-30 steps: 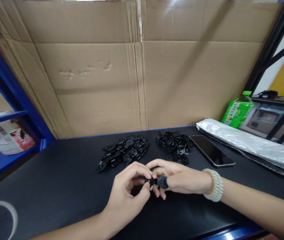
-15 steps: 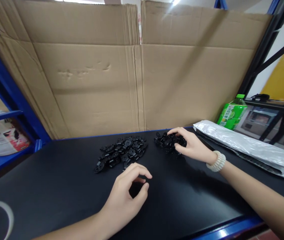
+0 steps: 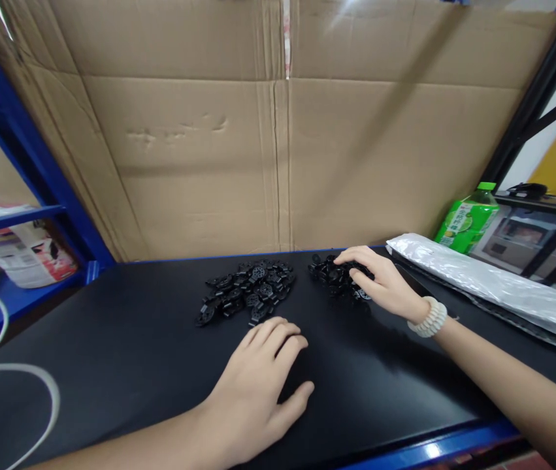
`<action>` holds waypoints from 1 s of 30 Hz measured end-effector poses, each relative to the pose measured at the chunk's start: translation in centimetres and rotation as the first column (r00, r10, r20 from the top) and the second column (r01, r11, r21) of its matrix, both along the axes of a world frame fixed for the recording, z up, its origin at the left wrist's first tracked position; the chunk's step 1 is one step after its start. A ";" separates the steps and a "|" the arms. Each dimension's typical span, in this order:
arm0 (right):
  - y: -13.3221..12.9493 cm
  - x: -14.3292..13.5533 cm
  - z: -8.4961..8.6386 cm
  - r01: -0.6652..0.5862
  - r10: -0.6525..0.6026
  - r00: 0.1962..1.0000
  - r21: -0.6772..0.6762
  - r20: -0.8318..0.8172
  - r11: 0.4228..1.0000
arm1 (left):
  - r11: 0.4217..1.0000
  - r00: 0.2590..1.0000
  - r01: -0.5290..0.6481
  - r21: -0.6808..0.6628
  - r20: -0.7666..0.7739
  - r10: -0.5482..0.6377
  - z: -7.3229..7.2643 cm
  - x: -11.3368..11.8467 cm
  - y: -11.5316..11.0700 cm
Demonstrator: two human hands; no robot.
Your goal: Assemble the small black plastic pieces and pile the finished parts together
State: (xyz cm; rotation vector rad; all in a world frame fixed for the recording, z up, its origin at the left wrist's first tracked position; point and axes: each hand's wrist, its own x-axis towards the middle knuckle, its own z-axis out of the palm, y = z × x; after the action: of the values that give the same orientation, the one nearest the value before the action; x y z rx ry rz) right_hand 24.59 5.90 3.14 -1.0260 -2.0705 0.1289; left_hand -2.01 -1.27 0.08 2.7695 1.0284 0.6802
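Note:
A wide pile of small black plastic parts [image 3: 251, 290] lies near the middle of the black table. To its right is a second, smaller pile of black parts [image 3: 332, 274]. My left hand [image 3: 258, 391] is palm down just in front of the wide pile, thumb apart from the fingers, holding nothing. Over the right side of the smaller pile is my right hand [image 3: 376, 277], its thumb and fingers apart and touching or just above the parts. A pale beaded band circles the right wrist.
Cardboard [image 3: 199, 163] stands behind the black table [image 3: 125, 339]. Silvery plastic packaging [image 3: 493, 281] lies along the right, near a green bottle [image 3: 468, 222]. At the left are a blue shelf frame [image 3: 74, 228], a large container [image 3: 27, 251] and a white cable [image 3: 47, 378].
My left hand has turned flatter, and its thumb and fingers have spread from a curled shape. My right hand remains at the smaller pile. The whole view has shifted slightly.

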 end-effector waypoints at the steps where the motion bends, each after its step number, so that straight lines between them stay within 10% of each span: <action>1: -0.2 -0.2 0.1 -0.008 0.008 1.000 0.011 -0.010 1.000 | 0.999 0.998 -0.046 0.022 -0.031 0.047 0.0 -0.1 0.1; 18: -2.5 -2.4 0.1 -0.149 0.151 0.983 0.030 -0.105 0.988 | 0.999 0.989 -0.037 -0.002 0.145 0.037 -0.1 0.1 1.1; 30: -4.6 -6.1 -1.7 -0.419 0.481 0.864 -0.317 0.148 0.851 | 0.985 0.962 -0.128 -0.116 0.227 0.152 -0.9 -0.2 2.5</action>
State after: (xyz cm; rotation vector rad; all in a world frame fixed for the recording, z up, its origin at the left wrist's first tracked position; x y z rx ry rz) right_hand 18.50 1.27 1.40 -0.7072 -2.5277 0.5840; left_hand -2.21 1.23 -0.79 2.4748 1.1784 0.9227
